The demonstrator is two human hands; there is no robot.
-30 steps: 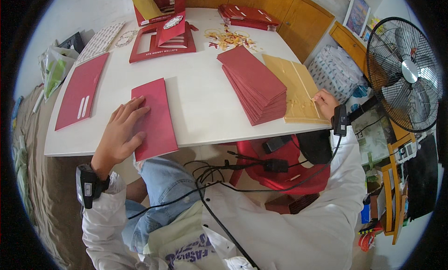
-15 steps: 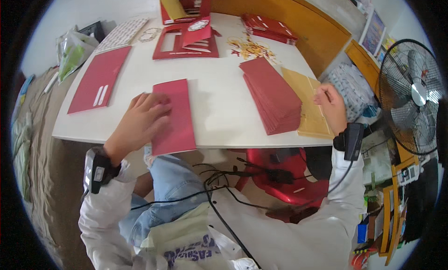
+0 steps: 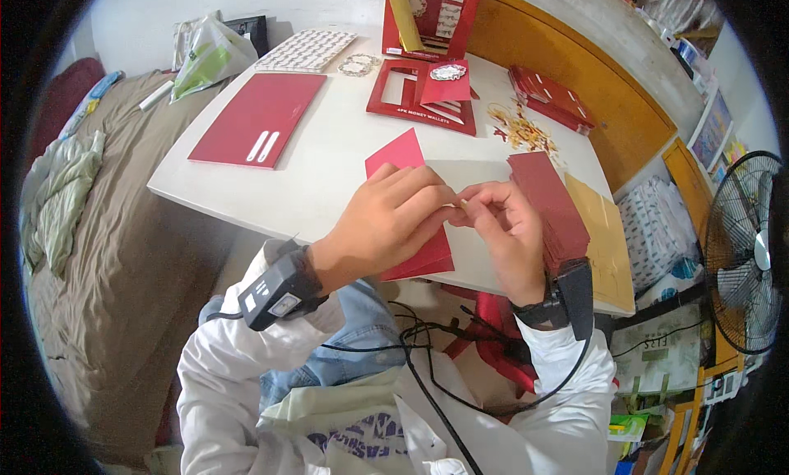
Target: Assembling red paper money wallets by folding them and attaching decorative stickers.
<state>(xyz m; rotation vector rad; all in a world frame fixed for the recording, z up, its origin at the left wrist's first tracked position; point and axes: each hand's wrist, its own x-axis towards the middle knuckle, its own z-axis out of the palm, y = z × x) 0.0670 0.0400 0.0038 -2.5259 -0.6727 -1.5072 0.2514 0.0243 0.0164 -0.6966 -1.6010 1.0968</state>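
Observation:
My left hand and my right hand meet fingertip to fingertip at the table's near edge. Their fingers are closed in a pinch around something tiny and pale, too small to make out. Under the left hand lies a bright red paper wallet, its middle hidden by the hand. Close beside my right hand is a fanned stack of dark red wallets. A gold sheet lies to the right of that stack, partly covered by it.
A red folder lies at left, near a patterned sheet. Red packaging, gold and red scraps and another red stack occupy the back. A fan stands at right; cables hang over my lap.
My right hand has left the gold sheet and come across to my left hand. The left hand has shifted over the red wallet, fingertips now pinched. The view has swung left.

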